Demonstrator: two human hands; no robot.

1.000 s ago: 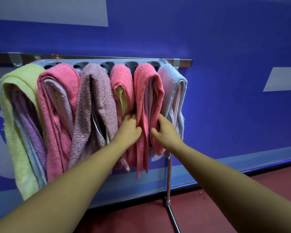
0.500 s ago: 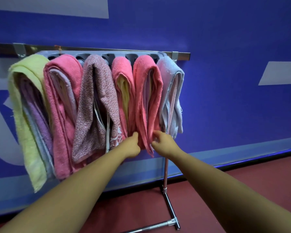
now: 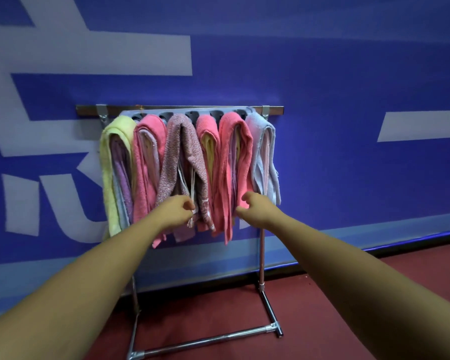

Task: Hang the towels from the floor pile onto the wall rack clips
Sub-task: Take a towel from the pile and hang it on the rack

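Before the blue wall (image 3: pixel 348 87), hovering with left hand (image 3: pixel 176 211) and right hand (image 3: pixel 253 209) loosely curled at hems of the towels (image 3: pixel 234 157) crowding the rack (image 3: pixel 182 109), any pinch unclear, and risking pulling one off its clip (image 3: pixel 215 115) by tugging downward.

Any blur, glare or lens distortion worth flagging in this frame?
Head view: left hand and right hand slightly soft, towels sharper; wide-angle bowing along the wall's pale base stripe; small glints on the rack's chrome foot bar, lighting otherwise even.
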